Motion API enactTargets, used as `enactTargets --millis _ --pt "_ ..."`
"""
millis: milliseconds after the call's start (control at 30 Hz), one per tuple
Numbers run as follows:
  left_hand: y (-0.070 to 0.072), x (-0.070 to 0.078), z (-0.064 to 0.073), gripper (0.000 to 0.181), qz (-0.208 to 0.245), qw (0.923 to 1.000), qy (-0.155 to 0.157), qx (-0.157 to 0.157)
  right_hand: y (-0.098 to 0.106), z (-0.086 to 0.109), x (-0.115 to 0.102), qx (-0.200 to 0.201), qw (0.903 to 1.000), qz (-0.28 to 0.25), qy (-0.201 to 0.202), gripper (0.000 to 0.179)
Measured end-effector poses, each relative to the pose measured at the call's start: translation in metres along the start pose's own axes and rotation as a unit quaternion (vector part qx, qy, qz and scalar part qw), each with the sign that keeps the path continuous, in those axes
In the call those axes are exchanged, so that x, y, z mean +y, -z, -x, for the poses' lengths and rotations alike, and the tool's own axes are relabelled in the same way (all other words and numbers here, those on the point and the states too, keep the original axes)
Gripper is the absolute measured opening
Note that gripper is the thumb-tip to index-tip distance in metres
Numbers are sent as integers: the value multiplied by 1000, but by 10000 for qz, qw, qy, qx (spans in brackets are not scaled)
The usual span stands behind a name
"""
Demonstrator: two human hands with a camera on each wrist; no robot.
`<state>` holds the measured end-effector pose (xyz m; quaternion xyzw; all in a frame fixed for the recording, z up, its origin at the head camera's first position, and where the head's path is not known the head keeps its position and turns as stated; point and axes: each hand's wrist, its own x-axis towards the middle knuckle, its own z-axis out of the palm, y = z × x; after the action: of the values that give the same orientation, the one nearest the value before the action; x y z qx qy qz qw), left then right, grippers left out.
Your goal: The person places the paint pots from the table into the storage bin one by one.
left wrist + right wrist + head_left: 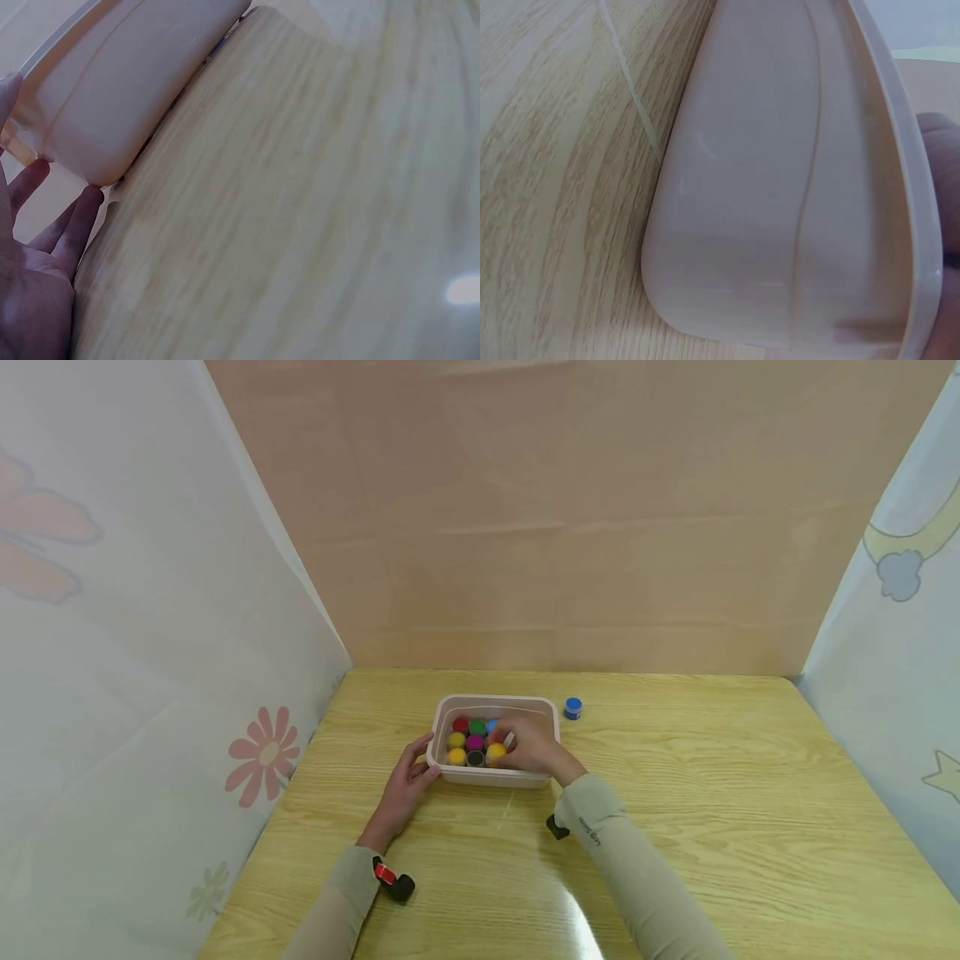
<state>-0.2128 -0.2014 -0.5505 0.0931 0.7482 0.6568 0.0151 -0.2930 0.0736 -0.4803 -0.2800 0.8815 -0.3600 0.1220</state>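
Observation:
A pale pink plastic box [487,779] stands on the table, holding several small jars with coloured lids: red, green, purple, black, yellow and blue. My left hand [403,792] grips the box's near left corner, its fingers along the end and the thumb at the front rim. In the left wrist view, the fingertips [91,196] touch the box's lower corner. Reaching over the near right part of the box, my right hand [531,748] pinches a yellow-lidded jar [495,751] inside it. The right wrist view shows mostly the box's outer wall [742,180], which hides the fingertips.
One blue-lidded jar [573,708] stands on the wooden table [712,793], just beyond the box's far right corner. A brown backdrop [570,527] closes off the back. Patterned white sheets [150,693] hang at both sides.

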Motion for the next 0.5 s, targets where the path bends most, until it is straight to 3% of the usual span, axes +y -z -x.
enactTargets --millis 233,500 --pt "0 -1 0 59 -57 10000 -17 4 -1 -1 -1 -118 9998 94 88 23" --pt "1 -2 0 59 -90 10000 35 22 -1 -1 -4 -318 9990 276 -128 23"
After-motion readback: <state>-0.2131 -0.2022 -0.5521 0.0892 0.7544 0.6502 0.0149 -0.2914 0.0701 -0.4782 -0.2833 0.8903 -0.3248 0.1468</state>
